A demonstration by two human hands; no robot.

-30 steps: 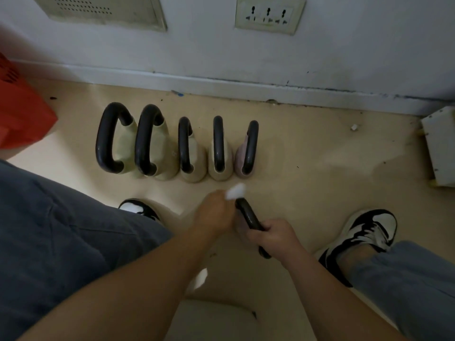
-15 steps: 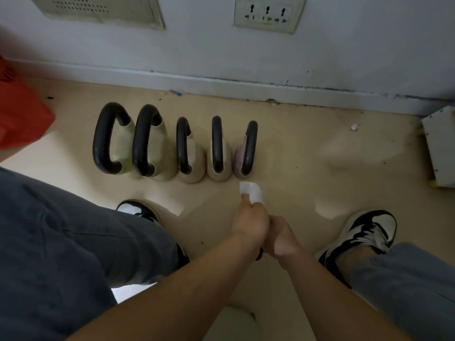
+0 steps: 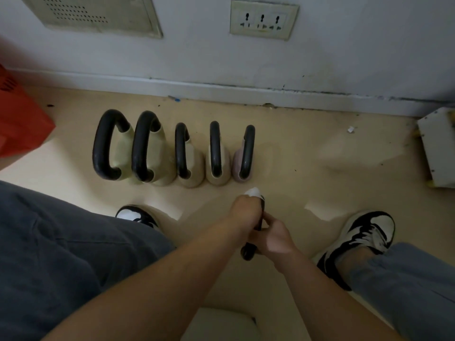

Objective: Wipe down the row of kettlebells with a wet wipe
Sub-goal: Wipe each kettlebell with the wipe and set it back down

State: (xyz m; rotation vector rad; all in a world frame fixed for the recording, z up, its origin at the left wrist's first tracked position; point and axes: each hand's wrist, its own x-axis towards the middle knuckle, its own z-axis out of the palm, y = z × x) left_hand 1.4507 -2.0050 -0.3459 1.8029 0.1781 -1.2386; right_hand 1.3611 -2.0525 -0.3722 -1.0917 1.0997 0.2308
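Observation:
Several kettlebells (image 3: 157, 148) with black handles stand in a row on the floor near the wall; the rightmost one (image 3: 242, 156) is pinkish. In front of the row another kettlebell's black handle (image 3: 248, 252) is gripped by my right hand (image 3: 274, 236); its body is hidden under my hands. My left hand (image 3: 246, 212) holds a white wet wipe (image 3: 252, 192) against the far end of that handle.
A red object (image 3: 22, 121) lies at the far left, a white box (image 3: 438, 146) at the far right. The wall (image 3: 197, 52) with a socket plate (image 3: 263, 19) runs behind the row. My knees and black-and-white shoes (image 3: 364, 232) flank the hands.
My left hand with the wipe moved from the left side of the handle across over it to the far end. My right hand kept its grip on the handle.

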